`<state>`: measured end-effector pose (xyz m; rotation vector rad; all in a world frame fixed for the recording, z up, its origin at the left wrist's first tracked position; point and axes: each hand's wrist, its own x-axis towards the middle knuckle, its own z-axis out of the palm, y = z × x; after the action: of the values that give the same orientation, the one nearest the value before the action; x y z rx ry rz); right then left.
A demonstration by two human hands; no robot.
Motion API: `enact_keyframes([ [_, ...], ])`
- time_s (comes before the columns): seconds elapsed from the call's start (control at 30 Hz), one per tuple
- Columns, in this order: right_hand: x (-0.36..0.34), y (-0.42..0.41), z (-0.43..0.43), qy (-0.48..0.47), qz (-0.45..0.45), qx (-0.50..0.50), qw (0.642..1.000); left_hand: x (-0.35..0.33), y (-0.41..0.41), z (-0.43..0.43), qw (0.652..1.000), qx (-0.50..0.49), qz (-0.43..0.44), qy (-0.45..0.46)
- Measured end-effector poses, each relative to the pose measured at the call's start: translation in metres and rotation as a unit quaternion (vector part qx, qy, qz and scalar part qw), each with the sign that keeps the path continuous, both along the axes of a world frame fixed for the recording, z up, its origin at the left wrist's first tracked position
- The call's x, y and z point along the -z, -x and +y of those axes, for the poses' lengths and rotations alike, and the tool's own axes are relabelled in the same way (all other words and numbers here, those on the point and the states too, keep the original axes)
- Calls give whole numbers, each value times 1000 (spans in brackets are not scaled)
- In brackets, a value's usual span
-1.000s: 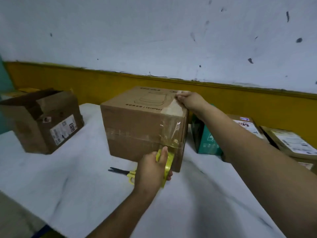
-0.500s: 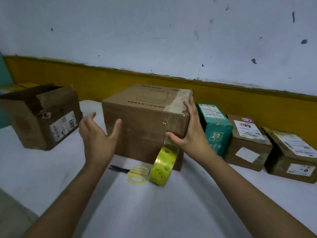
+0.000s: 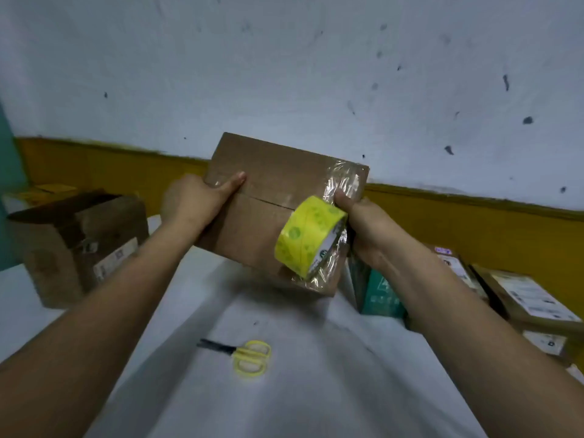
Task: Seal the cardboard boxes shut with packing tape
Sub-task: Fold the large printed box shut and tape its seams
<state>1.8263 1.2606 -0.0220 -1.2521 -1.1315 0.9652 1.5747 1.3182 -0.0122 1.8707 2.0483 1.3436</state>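
So the cardboard box [image 3: 268,210] was tipped up over the far middle of the tabletop [image 3: 316,390], with its flap side facing the camera and the seam between the two flaps running across the middle. I couldn't tell whether its lower edge was touching the tabletop or was lifted off it.

The left hand [image 3: 192,200] clamped the box's left edge, with the thumb laid flat across the cardboard near the seam and the fingers hidden round the back. The right hand [image 3: 366,226] gripped the right edge the same way, its thumb pressing on the crinkly clear tape [image 3: 344,184] that wrapped that end of the box.

The yellow tape roll [image 3: 303,235], the one with green dots, sat against the box face just beside the right thumb, with clear tape running from it along the box's right end. It wasn't clear whether the hand was actually touching the roll.

Yellow-handled scissors [image 3: 246,355] lay flat in the near middle of the tabletop, blades pointing left, well apart from the box. An open brown box [image 3: 63,248] stood at the left edge. Along the right edge was a teal box [image 3: 379,292], partly hidden behind the right forearm, then brown labelled boxes [image 3: 531,298] beyond it. The whole frame was a bit blurry.
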Motion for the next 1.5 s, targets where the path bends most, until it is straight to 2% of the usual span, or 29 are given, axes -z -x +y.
enact_keyframes([
  [0.1,-43,-8,0,52,-119,5,991,-54,-4,19,997,-6,63,38],
  [0.17,-54,-13,4,83,-161,7,984,-72,-15,34,989,-8,136,64],
  [0.23,-56,-13,10,118,-132,16,984,-73,-28,46,979,-11,177,104],
  [0.37,-58,-13,22,124,-128,23,984,-55,-41,59,980,2,140,145],
  [0.47,-63,-3,29,113,-140,26,983,-47,-61,65,971,125,160,130],
  [0.5,-63,-4,36,106,-143,32,984,-48,-72,64,967,181,129,124],
  [0.53,-62,-8,45,100,-145,37,984,-50,-83,61,963,231,59,127],
  [0.57,-61,-11,49,100,-147,39,983,-55,-93,56,951,276,-52,132],
  [0.63,-60,-17,52,126,-155,37,979,-62,-107,49,890,340,-262,155],
  [0.67,-59,-20,55,142,-166,34,975,-66,-112,44,864,367,-307,156],
  [0.73,-57,-23,61,174,-177,31,968,-70,-116,30,860,401,-284,139],
  [0.83,-54,-22,68,201,-188,20,961,-76,-113,2,886,366,-263,111],
  [0.9,-50,-24,73,215,-172,20,961,-81,-106,-23,888,349,-282,105],
  [0.97,-49,-25,76,212,-159,25,964,-74,-92,-51,899,332,-261,118],
  [1.07,-46,-25,78,204,-153,24,967,-21,-72,-73,913,295,-219,175],
  [1.17,-45,-26,77,181,-153,34,971,29,-79,-75,900,281,-254,216],
  [1.23,-46,-24,79,146,-197,66,967,45,-93,-69,903,260,-279,197],
  [1.3,-49,-22,75,84,-294,113,945,52,-105,-67,899,259,-310,170],
  [1.33,-50,-19,69,49,-333,100,937,55,-107,-64,895,264,-321,161],
  [1.4,-45,-10,52,-24,-374,5,927,58,-105,-64,891,270,-331,155],
  [1.5,-31,1,28,-84,-503,-67,858,58,-103,-64,891,273,-327,159],
])
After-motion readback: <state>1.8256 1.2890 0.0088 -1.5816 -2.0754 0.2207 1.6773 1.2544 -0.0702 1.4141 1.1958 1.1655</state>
